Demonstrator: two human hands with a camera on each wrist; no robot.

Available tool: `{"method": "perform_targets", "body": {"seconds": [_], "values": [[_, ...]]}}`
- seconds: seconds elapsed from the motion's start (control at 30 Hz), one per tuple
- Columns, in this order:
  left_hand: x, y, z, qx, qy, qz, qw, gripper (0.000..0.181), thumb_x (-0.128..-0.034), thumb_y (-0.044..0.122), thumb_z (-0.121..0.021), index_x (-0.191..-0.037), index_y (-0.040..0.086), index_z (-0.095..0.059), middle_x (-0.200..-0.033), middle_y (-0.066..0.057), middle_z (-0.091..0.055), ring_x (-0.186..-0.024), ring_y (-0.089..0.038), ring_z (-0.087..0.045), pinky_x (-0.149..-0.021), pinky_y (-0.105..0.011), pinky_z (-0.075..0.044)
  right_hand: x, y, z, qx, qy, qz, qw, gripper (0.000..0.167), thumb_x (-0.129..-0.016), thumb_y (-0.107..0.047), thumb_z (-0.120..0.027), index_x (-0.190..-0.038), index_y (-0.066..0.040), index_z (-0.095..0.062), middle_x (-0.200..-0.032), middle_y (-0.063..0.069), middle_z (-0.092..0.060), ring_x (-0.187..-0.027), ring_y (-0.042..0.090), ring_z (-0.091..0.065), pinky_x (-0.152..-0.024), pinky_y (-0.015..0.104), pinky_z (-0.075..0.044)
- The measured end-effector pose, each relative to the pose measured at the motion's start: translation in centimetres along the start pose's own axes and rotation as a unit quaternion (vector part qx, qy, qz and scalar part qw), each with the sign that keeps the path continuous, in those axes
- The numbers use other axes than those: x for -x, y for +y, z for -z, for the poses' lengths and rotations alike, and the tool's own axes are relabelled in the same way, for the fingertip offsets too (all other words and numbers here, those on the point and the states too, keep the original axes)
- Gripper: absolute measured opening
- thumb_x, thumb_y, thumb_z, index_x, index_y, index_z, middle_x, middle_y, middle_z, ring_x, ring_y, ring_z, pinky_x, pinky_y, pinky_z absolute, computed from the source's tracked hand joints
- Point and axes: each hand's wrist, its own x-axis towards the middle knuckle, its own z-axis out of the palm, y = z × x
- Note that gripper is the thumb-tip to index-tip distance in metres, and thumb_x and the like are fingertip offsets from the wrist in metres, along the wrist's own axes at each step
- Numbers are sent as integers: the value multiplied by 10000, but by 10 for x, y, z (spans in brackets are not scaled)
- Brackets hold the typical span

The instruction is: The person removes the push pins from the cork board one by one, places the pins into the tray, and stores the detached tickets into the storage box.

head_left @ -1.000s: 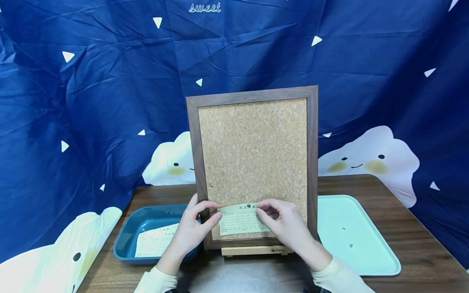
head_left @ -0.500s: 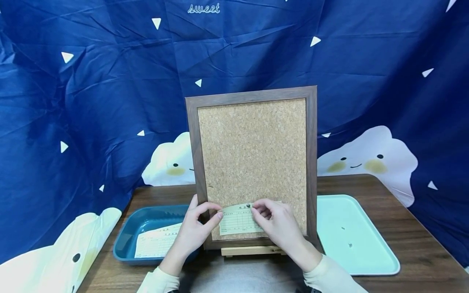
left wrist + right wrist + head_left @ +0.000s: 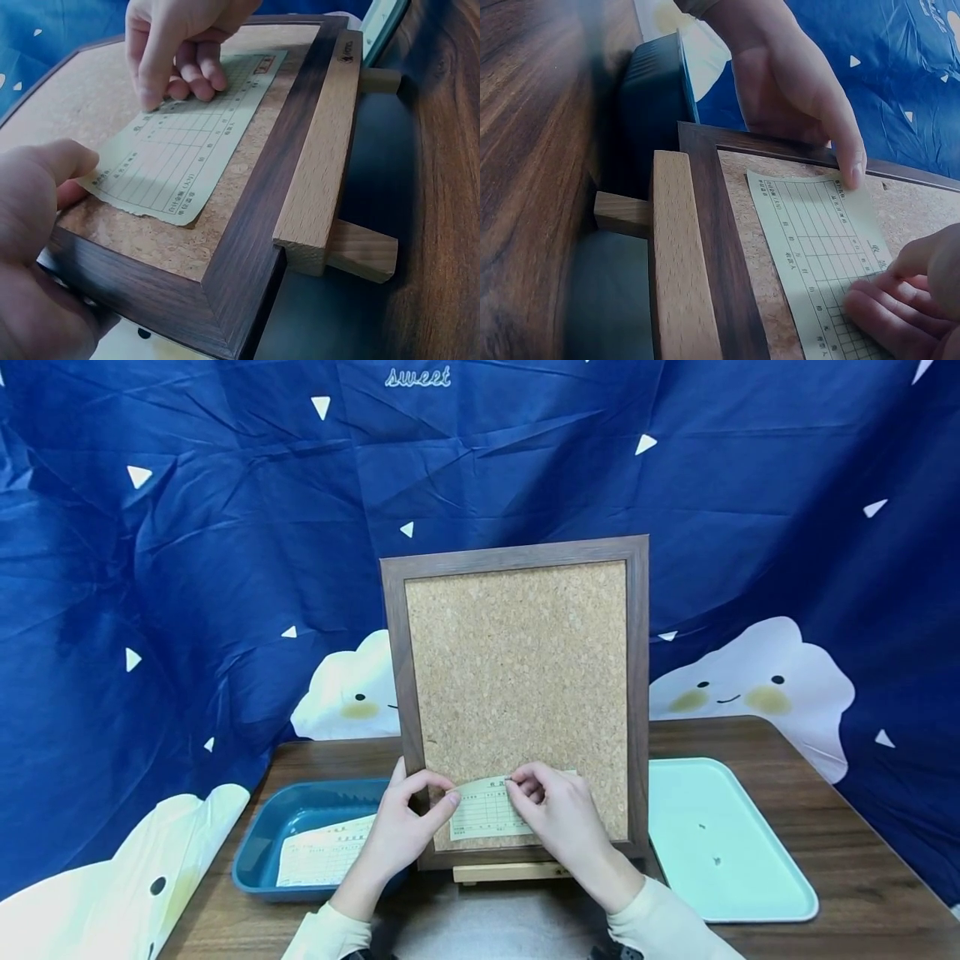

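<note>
A pale green printed receipt slip lies against the lower part of a framed cork board, its left top corner slightly lifted. My left hand pinches that corner between thumb and forefinger; the other fingers are behind the frame's left side. My right hand covers the slip's right half. Its thumb and forefinger meet at the middle of the slip's top edge, over a small dark pushpin that their tips almost wholly hide. In the left wrist view the slip lies under the right fingers.
The board leans on a wooden easel, whose ledge shows below. At left, a dark blue tray holds more slips. A mint tray at right bears small dark pins. A blue curtain hangs behind.
My right hand has shifted a little left along the slip's top edge, and its fingertips now cover the dark pushpin that showed beside them before. The left hand keeps its pinch.
</note>
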Motion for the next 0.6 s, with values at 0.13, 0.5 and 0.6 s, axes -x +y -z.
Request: {"method": "perform_targets", "body": {"seconds": [0.13,0.5,0.6], "values": [[-1,0,-2,52,56,-13,10000,104,-991,184,-789,-999,287,-801,-1615,-189,-476,-1619,-440,-273,-1180,-759,-333,-1,-4,-1,195,-119,-219,9995,166,-858,20,-857,-845,-98,-741,-689,-43,-686,-622,-9,-587,-581,170,-515],[-2,-2,-3,91,180,-132,9997,66,-978,180,-807,-975,245,-800,-1501,-151,-570,-1592,-432,-325,-1172,-742,-353,-5,-13,-3,568,-206,-524,9968,141,-863,-14,-793,-828,-117,-705,-681,-48,-666,-616,22,-578,-575,214,-508],[-2,-1,-3,159,138,-101,9997,58,-983,186,-802,-977,243,-801,-1541,-159,-539,-1608,-417,-300,-1186,-735,-344,-5,-14,-2,558,-236,-553,9966,134,-861,-18,-782,-832,-121,-700,-679,-53,-663,-617,19,-576,-576,215,-507]]}}
